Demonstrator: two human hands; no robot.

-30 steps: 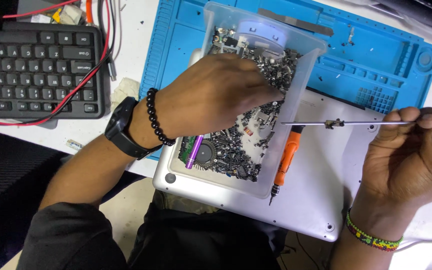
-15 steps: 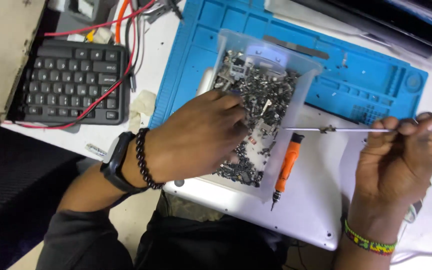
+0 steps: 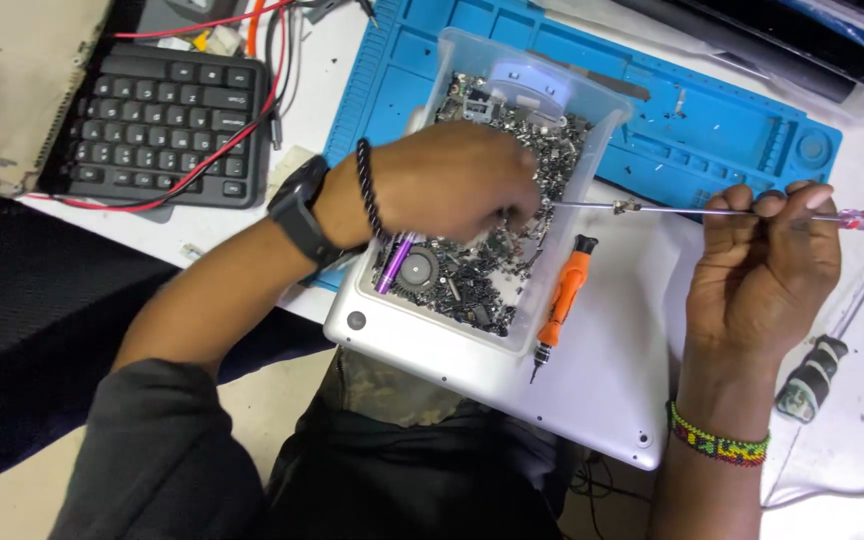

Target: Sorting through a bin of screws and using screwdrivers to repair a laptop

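Nearest, dark lap and grey sleeve at the bottom edge. Just beyond, silver laptop (image 3: 612,370) lying closed side up across the desk edge, an orange-handled screwdriver (image 3: 562,305) resting on it, tip pointing toward the body. Right hand (image 3: 762,270) over the laptop's right part, fingers closed around a long thin screwdriver (image 3: 672,209) with a red handle end, shaft held level and pointing left, a small metal piece sitting on the shaft. Beaded band in green, yellow and red at that wrist. Left hand (image 3: 452,185), black watch and bead bracelet at the wrist, reaching into a clear plastic tub (image 3: 607,130) full of small dark screws and parts; fingertips pinched narrow at the shaft's tip, whether anything is caught between them cannot be told. Tub standing on the laptop's left part. Farther out, blue compartmented work mat (image 3: 712,130). Far left, black keyboard (image 3: 167,120) crossed by a red cable.
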